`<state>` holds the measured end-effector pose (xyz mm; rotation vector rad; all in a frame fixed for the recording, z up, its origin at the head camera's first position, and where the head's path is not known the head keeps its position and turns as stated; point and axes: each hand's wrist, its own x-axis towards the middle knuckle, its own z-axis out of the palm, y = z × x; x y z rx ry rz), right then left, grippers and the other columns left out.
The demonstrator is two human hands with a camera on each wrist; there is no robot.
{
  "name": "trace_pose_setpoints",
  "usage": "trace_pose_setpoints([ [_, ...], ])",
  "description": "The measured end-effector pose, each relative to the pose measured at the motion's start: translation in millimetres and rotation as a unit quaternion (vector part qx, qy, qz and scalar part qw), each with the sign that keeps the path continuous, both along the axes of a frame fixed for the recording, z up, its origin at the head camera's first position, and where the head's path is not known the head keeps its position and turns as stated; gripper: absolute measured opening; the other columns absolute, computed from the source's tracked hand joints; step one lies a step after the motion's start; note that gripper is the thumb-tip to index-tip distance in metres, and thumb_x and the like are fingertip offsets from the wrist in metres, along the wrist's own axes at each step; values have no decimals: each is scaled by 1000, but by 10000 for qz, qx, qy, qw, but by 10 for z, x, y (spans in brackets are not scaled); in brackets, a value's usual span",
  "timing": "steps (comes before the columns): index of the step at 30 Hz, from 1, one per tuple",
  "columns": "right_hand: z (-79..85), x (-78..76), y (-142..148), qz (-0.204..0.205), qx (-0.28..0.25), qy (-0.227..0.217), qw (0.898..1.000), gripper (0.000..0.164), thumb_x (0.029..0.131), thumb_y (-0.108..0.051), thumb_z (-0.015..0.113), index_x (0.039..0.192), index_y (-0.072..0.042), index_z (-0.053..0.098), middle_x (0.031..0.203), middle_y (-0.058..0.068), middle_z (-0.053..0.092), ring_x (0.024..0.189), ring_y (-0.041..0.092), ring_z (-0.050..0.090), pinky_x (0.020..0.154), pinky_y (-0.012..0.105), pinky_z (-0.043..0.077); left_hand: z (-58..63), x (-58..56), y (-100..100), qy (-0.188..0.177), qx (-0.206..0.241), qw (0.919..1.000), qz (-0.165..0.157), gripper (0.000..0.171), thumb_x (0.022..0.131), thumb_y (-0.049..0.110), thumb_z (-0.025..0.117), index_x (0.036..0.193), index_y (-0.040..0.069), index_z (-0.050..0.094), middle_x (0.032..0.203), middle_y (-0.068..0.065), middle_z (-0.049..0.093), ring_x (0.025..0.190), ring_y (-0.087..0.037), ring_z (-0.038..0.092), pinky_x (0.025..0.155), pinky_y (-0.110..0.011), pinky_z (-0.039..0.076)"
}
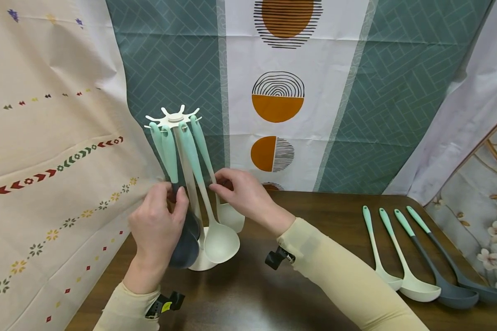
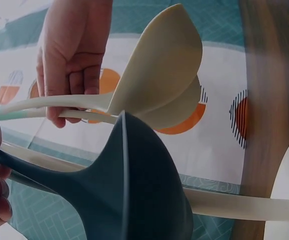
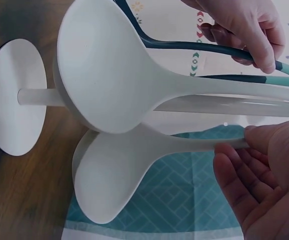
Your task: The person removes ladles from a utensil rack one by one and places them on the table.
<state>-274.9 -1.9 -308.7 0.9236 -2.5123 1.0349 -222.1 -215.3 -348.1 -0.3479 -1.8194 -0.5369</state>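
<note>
A cream utensil stand (image 1: 175, 117) with a ring of hooks on top carries several hanging ladles with mint handles. My left hand (image 1: 157, 225) pinches the handle of the front dark ladle (image 1: 185, 248) near where mint meets dark grey. Behind it hangs another dark ladle, partly hidden. With thumb and forefinger, my right hand (image 1: 246, 193) pinches the thin handle of the rear cream ladle (image 3: 112, 180). A front cream ladle (image 1: 222, 243) hangs between my hands, touched by neither. All the handle tops are at the hooks.
On the right of the brown table (image 1: 248, 294) lie two cream ladles (image 1: 420, 289) and two dark ladles (image 1: 457, 296), side by side. Patterned cloths (image 1: 170, 59) hang behind and at both sides; the left cloth (image 1: 58, 184) is close to my left hand.
</note>
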Motion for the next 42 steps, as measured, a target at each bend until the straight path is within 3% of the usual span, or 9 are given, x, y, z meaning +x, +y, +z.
trace_pose_setpoints([
  [23, 15, 27, 105, -88, -84, 322, 9994, 6, 104, -20, 79, 107, -15, 77, 89, -5, 68, 76, 12, 61, 68, 27, 53, -36, 7, 50, -66, 39, 9999, -123, 27, 106, 25, 61, 97, -1, 64, 73, -15, 66, 51, -29, 58, 42, -41, 41],
  [42, 67, 34, 194, -124, -152, 264, 9995, 9, 105, -22, 79, 110, -14, 78, 92, -6, 69, 79, 12, 63, 71, 27, 55, -39, 20, 58, -226, 18, 9995, -205, 22, 105, 20, 66, 99, -1, 64, 75, -14, 67, 52, -27, 58, 44, -41, 43],
])
